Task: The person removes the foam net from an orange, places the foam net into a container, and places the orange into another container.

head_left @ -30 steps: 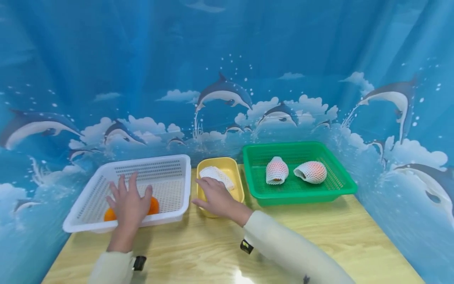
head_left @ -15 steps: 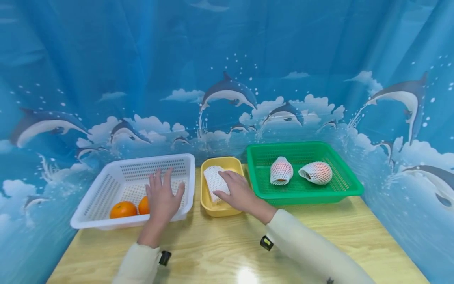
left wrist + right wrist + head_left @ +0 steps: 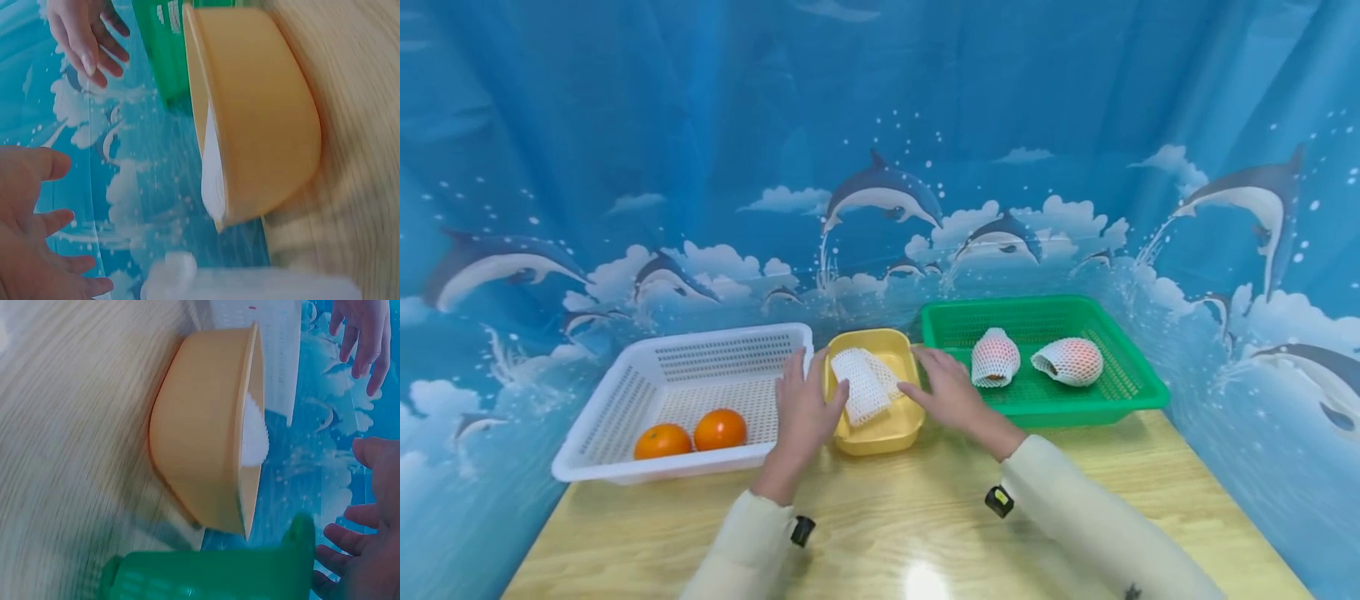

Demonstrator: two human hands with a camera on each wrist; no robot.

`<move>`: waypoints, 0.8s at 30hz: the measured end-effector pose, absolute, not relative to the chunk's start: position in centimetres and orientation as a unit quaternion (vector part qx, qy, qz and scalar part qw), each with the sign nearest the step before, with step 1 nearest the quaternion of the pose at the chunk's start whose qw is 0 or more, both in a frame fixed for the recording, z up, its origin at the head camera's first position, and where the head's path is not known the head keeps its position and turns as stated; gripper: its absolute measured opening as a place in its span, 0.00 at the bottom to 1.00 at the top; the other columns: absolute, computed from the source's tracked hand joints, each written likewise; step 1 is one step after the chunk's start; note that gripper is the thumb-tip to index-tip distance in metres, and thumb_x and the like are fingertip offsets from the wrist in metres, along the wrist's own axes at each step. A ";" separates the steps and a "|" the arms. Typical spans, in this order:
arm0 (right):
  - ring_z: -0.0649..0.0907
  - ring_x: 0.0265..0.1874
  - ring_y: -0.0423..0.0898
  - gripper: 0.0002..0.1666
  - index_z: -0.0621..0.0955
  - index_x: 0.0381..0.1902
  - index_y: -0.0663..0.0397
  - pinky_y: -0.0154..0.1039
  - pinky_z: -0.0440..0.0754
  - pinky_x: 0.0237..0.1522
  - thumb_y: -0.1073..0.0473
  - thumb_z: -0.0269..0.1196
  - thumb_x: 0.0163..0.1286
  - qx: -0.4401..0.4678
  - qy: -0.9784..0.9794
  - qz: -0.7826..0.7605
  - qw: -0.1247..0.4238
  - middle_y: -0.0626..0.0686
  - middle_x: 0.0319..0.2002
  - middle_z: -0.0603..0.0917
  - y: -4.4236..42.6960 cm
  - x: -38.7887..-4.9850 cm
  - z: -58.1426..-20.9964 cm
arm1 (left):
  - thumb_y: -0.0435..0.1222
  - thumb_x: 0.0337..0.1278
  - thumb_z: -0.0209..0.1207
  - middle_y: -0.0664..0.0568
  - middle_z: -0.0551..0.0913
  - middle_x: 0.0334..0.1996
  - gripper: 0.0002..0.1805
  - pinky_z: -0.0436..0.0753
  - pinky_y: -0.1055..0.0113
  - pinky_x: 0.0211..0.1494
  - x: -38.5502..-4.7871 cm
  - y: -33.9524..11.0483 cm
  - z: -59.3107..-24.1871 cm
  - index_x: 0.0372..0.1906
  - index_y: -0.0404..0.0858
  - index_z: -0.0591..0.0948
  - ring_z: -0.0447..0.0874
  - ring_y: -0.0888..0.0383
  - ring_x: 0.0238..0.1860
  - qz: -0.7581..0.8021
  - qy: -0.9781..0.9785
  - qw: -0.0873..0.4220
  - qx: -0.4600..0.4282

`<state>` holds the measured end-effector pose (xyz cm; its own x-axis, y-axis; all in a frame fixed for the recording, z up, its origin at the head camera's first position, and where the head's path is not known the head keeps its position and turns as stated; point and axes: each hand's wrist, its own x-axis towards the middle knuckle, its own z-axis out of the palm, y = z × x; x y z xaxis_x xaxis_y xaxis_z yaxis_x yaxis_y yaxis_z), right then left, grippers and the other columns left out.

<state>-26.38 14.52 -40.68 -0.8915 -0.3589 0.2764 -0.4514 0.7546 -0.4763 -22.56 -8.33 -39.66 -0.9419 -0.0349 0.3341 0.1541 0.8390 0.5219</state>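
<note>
Hovering by the two long sides of the yellow tub (image 3: 880,437), the left hand (image 3: 801,408) and the right hand (image 3: 951,392) have their fingers spread out and hold nothing. The wrist pictures show a gap between each hand and the tub, so neither seems to touch it. The left thumb and the right thumb point in toward each other. Between them, down in the tub, lie the white foam nets (image 3: 859,387). They look like two, one partly on top of the other, but I can't be sure how many there are. On the left is the white basket (image 3: 722,358), with two bare oranges (image 3: 720,429) side by side near its front edge. On the right is the green basket (image 3: 1045,412), with two round fruits (image 3: 996,358) in it, each tucked in a foam net of its own. All three sit on the wooden table (image 3: 880,533), in front of a blue dolphin curtain (image 3: 880,83). My guess is that two fruits are dressed and two are not, and the step in hand is reaching for a net. For that, the next move would need a soft pinch on just the top net, since the two could stick together. Then the net's mouth would have to be stretched wide with both hands, gently, because thin foam might tear.
</note>
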 end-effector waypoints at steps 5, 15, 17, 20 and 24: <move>0.69 0.65 0.60 0.40 0.66 0.70 0.60 0.63 0.66 0.65 0.42 0.59 0.70 0.201 -0.934 0.277 0.101 0.62 0.66 0.70 16.4 -26.8 -41.4 | 0.46 0.63 0.59 0.35 0.58 0.71 0.31 0.52 0.36 0.72 -22.8 -5.7 -40.2 0.68 0.42 0.67 0.54 0.39 0.72 -0.286 -0.941 0.171 -0.055; 0.69 0.64 0.63 0.40 0.66 0.69 0.64 0.64 0.65 0.64 0.41 0.57 0.72 0.161 -0.942 0.272 0.109 0.66 0.65 0.70 20.2 -27.9 -42.2 | 0.45 0.62 0.60 0.34 0.62 0.69 0.30 0.58 0.35 0.69 -23.0 -1.1 -41.3 0.67 0.42 0.68 0.59 0.39 0.70 -0.316 -0.931 0.150 -0.102; 0.68 0.64 0.65 0.40 0.65 0.69 0.65 0.66 0.64 0.64 0.42 0.57 0.72 0.153 -0.946 0.267 0.106 0.67 0.65 0.69 20.9 -28.1 -42.3 | 0.45 0.63 0.60 0.34 0.62 0.69 0.31 0.58 0.37 0.70 -23.1 -0.3 -41.6 0.68 0.42 0.67 0.59 0.39 0.70 -0.320 -0.931 0.141 -0.108; 0.67 0.65 0.66 0.40 0.65 0.69 0.67 0.68 0.62 0.63 0.42 0.56 0.72 0.145 -0.949 0.261 0.103 0.69 0.65 0.69 22.0 -28.3 -42.3 | 0.47 0.64 0.59 0.35 0.62 0.69 0.30 0.57 0.40 0.72 -23.2 0.8 -42.0 0.68 0.42 0.67 0.58 0.38 0.71 -0.308 -0.935 0.132 -0.115; 0.65 0.65 0.69 0.40 0.63 0.70 0.67 0.71 0.61 0.62 0.43 0.55 0.73 0.127 -0.953 0.259 0.096 0.71 0.67 0.66 23.5 -28.5 -42.2 | 0.48 0.64 0.59 0.36 0.63 0.69 0.30 0.57 0.40 0.72 -23.2 2.4 -42.6 0.68 0.43 0.68 0.58 0.38 0.70 -0.292 -0.939 0.123 -0.133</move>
